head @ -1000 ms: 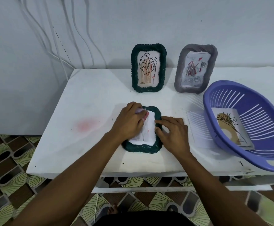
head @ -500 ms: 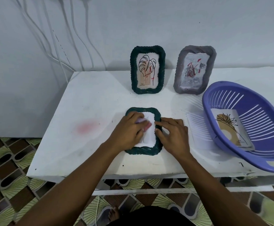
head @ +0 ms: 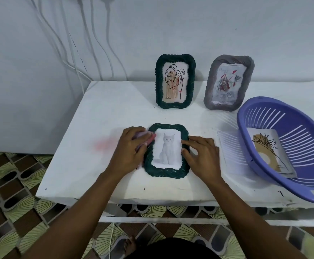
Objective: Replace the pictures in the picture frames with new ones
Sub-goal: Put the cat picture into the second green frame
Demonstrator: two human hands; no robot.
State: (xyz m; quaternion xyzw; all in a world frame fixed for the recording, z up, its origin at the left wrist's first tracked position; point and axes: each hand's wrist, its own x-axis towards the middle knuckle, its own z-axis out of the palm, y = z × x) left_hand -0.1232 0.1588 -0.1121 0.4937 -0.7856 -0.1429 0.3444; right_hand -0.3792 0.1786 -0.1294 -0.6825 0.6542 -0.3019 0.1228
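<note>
A dark green woven frame (head: 166,173) lies flat on the white table (head: 89,116), with a white cat picture (head: 167,150) showing in its window. My left hand (head: 129,152) is at the frame's left rim, closed on a small, blurred pale pink and lilac piece (head: 143,136). My right hand (head: 202,156) rests flat at the right rim, index finger and thumb touching the frame. Two frames stand against the wall: a green frame (head: 175,81) with a leaf drawing and a grey frame (head: 229,83) with a flower picture.
A purple slatted basket (head: 264,109) sits at the table's right end, overhanging the front edge, with a plant picture (head: 268,152) inside. A faint red stain (head: 104,144) marks the table left of my hand. White cables (head: 77,43) hang down the wall. Patterned floor tiles lie below.
My left hand slid left off the lying frame with the pink piece, uncovering the cat picture. My right hand stayed at the right rim. The view dipped slightly.
</note>
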